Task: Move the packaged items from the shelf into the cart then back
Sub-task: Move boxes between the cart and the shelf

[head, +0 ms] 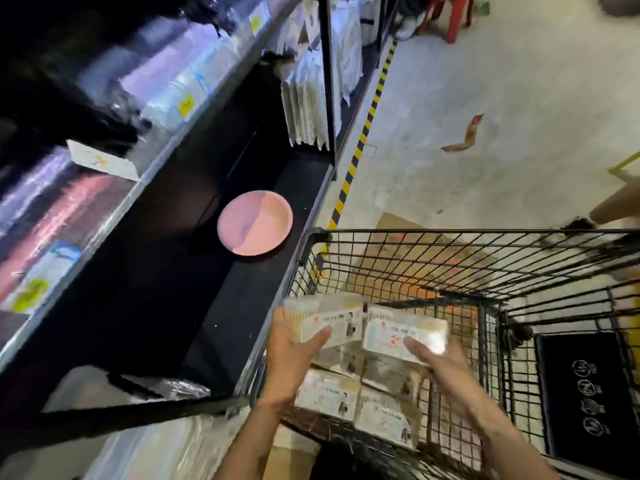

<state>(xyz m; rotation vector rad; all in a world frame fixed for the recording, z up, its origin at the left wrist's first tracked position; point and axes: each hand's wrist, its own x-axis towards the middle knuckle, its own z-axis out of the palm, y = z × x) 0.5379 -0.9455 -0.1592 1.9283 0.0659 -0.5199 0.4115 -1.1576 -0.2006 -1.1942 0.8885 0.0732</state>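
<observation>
Glossy plastic-wrapped packs (363, 327), two side by side, sit clamped between my left hand (294, 344) and right hand (436, 358), palms pressing inward so neither slips, held just above the rest stacked in the wire cart (485, 237), probably heading for the black shelf (242, 289) beside it.

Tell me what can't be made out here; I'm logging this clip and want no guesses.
Head view only:
- Print on the packs held by the left hand and right hand: blurred and too small to read.
- Number of packs in the cart: lower ones hidden under the top layer and the hands.
- Upper shelf goods: smeared by motion blur.
- Person at right: cut off by the frame edge.
</observation>
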